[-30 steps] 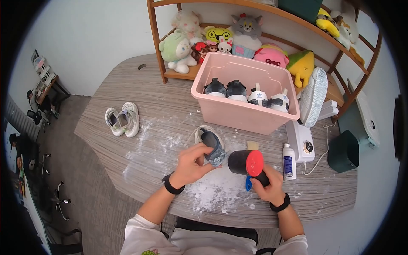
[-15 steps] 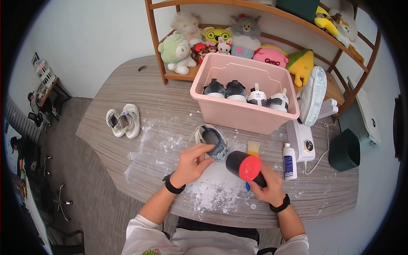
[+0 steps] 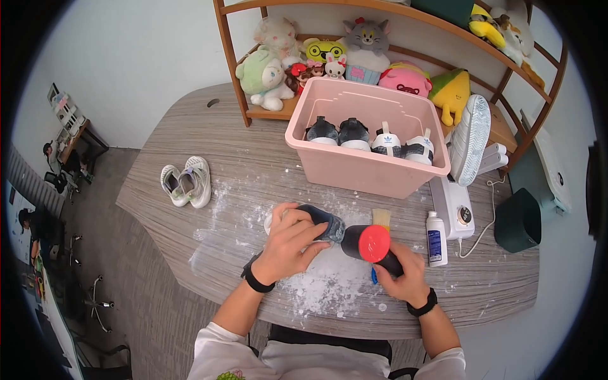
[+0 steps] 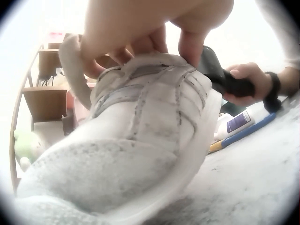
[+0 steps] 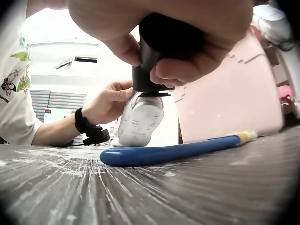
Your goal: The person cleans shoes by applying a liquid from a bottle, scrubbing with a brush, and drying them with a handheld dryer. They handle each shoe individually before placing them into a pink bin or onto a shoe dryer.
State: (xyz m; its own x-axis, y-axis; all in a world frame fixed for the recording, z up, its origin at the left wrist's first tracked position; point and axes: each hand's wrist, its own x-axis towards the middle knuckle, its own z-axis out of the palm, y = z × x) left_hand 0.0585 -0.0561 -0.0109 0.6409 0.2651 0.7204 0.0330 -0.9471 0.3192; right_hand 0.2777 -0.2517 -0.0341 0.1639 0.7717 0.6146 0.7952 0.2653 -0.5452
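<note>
A white sneaker (image 3: 329,229) with a dark blue-grey lining is held by my left hand (image 3: 288,244), its fingers gripping it around the opening. Its heel points right, and scuffed white panels (image 4: 154,117) fill the left wrist view. My right hand (image 3: 405,278) grips the handle of a black handheld device (image 3: 375,244) with a round red end. The device's other end, a dark flat disc (image 5: 154,94), sits right at the sneaker's heel. Below the right hand lies a blue-handled brush (image 5: 173,149) with pale bristles.
White powder (image 3: 323,291) covers the wood-grain table around the hands. A pink bin (image 3: 364,172) with several shoes stands behind. Right are a white bottle (image 3: 436,239) and a white appliance (image 3: 453,206) bearing an upright shoe (image 3: 470,142). Pale shoes (image 3: 189,182) sit left.
The sneaker has turned, its heel swinging toward the right. My left hand has shifted from the heel's side to over the opening. The device has tilted and shifted slightly, remaining in my right hand.
</note>
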